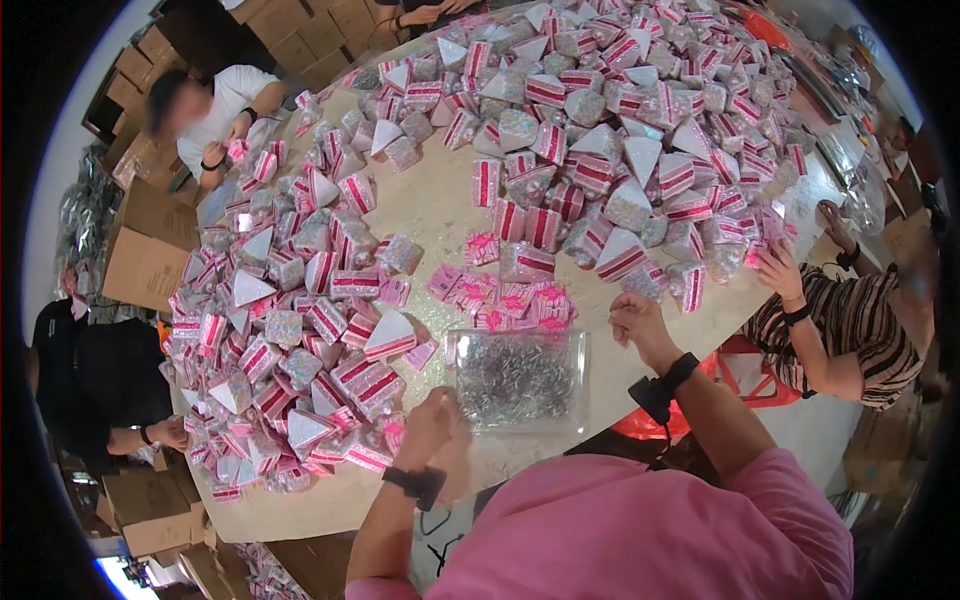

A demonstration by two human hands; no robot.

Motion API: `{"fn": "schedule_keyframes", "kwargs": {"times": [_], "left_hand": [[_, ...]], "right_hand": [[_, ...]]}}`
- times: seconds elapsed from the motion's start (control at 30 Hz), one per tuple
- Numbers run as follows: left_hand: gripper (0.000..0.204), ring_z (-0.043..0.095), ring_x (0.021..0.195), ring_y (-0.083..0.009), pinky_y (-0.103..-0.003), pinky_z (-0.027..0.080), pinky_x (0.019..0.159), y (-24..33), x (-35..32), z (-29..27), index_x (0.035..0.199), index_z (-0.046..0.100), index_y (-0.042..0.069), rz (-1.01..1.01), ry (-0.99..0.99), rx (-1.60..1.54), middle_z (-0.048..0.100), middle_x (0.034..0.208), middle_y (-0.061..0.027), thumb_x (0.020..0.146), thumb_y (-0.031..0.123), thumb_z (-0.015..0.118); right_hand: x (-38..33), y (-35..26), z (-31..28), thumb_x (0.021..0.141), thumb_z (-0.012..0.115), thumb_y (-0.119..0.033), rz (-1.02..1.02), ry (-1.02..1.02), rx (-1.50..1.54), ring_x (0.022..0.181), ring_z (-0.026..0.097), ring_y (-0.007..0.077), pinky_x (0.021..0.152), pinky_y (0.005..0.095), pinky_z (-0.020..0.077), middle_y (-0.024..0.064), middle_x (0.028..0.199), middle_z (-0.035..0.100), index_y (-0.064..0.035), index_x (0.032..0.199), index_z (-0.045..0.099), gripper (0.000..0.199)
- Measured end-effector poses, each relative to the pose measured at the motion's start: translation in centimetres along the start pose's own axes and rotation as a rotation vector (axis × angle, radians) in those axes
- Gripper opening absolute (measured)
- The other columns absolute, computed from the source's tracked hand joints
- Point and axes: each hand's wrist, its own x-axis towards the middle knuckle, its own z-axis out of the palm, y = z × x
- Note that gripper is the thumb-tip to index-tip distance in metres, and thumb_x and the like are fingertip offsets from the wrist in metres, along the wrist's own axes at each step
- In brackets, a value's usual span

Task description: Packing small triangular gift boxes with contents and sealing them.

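Note:
Between my hands sits a clear plastic tray (585,388) holding a heap of small silvery metal pieces (518,382). My left hand (430,427) is beside the tray's left wall, fingers curled in and slightly blurred; whatever they may hold is hidden. Past the tray's upper right corner, my right hand (638,326) is raised with thumb and fingers pinched together. Anything in that pinch is too small to make out. Several pink printed cards (510,300) lie behind the tray. One wrapped cake-slice-shaped item (527,262), white and pink with a dark red band, lies just beyond them.
Piles of wrapped cake-slice pieces cover the table on the left (290,340) and far right (630,130). People work around it; one in a striped top (850,330) reaches in at right. Cardboard boxes (150,245) stand at left, a red stool (745,375) at right.

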Motion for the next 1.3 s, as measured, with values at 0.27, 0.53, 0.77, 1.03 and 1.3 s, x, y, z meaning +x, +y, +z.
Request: {"fn": "schedule_keyframes", "kwargs": {"times": [0.27, 0.53, 0.77, 1.03, 1.3], "left_hand": [[0.039, 0.046, 0.059, -0.0075, -0.021, 0.040, 0.054, 3.8, -0.7, 1.6, 0.122, 0.051, 0.006, -0.029, -0.161, -0.231, 0.050, 0.068, -0.0010, 0.084, 0.004, 0.052], [0.034, 0.054, 0.065, -0.0138, -0.028, 0.047, 0.060, 5.9, -4.3, 5.9, 0.122, 0.043, 0.001, -0.195, -0.331, -0.334, 0.055, 0.074, -0.0057, 0.088, 0.005, 0.044], [0.035, 0.061, 0.070, -0.0180, -0.032, 0.049, 0.059, 2.6, -3.9, 7.4, 0.118, 0.043, -0.002, 0.035, -0.330, -0.182, 0.062, 0.084, -0.0139, 0.086, 0.010, 0.048], [0.031, 0.062, 0.068, -0.0209, -0.035, 0.049, 0.060, 5.2, -0.6, 10.3, 0.110, 0.044, -0.002, 0.001, -0.303, -0.283, 0.062, 0.082, -0.0157, 0.086, 0.016, 0.052], [0.024, 0.057, 0.072, -0.0144, -0.029, 0.047, 0.061, 6.9, 0.8, 7.4, 0.103, 0.050, -0.002, -0.203, -0.586, -0.576, 0.060, 0.082, -0.0098, 0.087, 0.017, 0.054]], "right_hand": [[-2.0, -1.8, -2.7, 0.080, 0.059, -0.006, 0.008, 0.022, 0.147, 0.048, 0.052, 0.0117, 0.040, 0.0229, 0.0385, 0.0049, 0.066, 0.056, -0.0016, 0.086, 0.056, 0.008], [-3.5, -0.5, -4.9, 0.082, 0.058, -0.009, -0.012, 0.040, 0.232, 0.050, 0.052, 0.0136, 0.044, 0.0242, 0.0395, 0.0058, 0.069, 0.056, -0.0006, 0.086, 0.055, 0.009], [-4.9, -0.6, -5.3, 0.085, 0.055, -0.013, 0.060, 0.075, 0.105, 0.064, 0.060, 0.0154, 0.058, 0.0272, 0.0451, 0.0065, 0.078, 0.061, -0.0036, 0.087, 0.054, 0.010], [-3.8, -0.1, -6.2, 0.087, 0.055, -0.017, 0.026, 0.133, 0.023, 0.079, 0.063, 0.0162, 0.069, 0.0299, 0.0462, 0.0083, 0.092, 0.066, -0.0051, 0.091, 0.056, 0.012], [-4.3, -1.8, -5.9, 0.085, 0.057, -0.012, -0.084, 0.239, -0.024, 0.076, 0.061, 0.0140, 0.065, 0.0272, 0.0473, 0.0062, 0.084, 0.064, -0.0025, 0.087, 0.057, 0.009]]}}
